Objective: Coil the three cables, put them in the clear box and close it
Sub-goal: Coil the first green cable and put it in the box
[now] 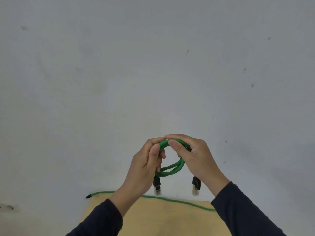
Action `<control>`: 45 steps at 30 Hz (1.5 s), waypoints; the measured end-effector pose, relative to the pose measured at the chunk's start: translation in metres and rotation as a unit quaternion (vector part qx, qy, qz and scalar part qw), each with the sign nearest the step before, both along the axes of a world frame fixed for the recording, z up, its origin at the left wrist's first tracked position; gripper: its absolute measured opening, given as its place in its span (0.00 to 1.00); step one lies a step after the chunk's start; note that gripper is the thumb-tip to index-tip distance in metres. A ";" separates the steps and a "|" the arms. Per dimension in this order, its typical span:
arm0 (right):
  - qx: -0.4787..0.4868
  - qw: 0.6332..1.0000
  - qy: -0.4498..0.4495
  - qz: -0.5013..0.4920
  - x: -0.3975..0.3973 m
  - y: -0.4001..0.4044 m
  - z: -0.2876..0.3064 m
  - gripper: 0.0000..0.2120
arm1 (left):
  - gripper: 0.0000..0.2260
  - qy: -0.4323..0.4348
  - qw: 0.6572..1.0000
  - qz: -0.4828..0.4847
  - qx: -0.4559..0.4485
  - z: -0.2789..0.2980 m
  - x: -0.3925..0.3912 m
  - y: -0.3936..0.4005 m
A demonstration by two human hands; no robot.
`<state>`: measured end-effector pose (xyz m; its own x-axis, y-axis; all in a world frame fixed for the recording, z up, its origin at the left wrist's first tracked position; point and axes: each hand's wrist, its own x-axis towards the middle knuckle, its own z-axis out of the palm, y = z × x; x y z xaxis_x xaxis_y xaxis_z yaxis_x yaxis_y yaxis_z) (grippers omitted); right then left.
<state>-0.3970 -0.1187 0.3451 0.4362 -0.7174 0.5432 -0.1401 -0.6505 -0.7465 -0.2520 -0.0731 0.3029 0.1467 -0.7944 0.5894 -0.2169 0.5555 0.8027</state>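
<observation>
A green cable [172,168] is wound into a small coil that I hold up in front of the wall. My left hand [144,166] grips the coil's left side and my right hand [196,155] grips its top right. Both black plugs with clear tips hang down below my hands, the left plug [157,185] and the right plug [196,184]. A second green cable [179,201] lies stretched across the far edge of the table, its black end [88,196] sticking out to the left. The clear box is not in view.
A light wooden table [162,218] fills the bottom centre, partly covered by my dark sleeves. A pale grey wall [153,74] with small stains takes up most of the view.
</observation>
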 end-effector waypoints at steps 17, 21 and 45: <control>-0.137 0.981 0.088 -0.101 -0.021 -0.029 -0.005 0.08 | 0.14 0.082 0.992 -0.056 0.079 -0.005 0.014 -0.014; -0.045 0.992 -0.004 -0.121 -0.012 -0.030 -0.012 0.09 | 0.13 0.095 0.988 -0.088 0.078 -0.009 0.005 -0.018; 0.098 0.976 -0.118 -0.153 0.038 0.007 -0.098 0.19 | 0.13 0.246 0.964 0.008 0.098 -0.044 -0.004 -0.036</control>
<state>-0.3593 -0.1112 0.2476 0.0635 -0.8949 0.4417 -0.1144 -0.4462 -0.8876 -0.2559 -0.1094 0.2586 0.3829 -0.8789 0.2844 0.2096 0.3825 0.8999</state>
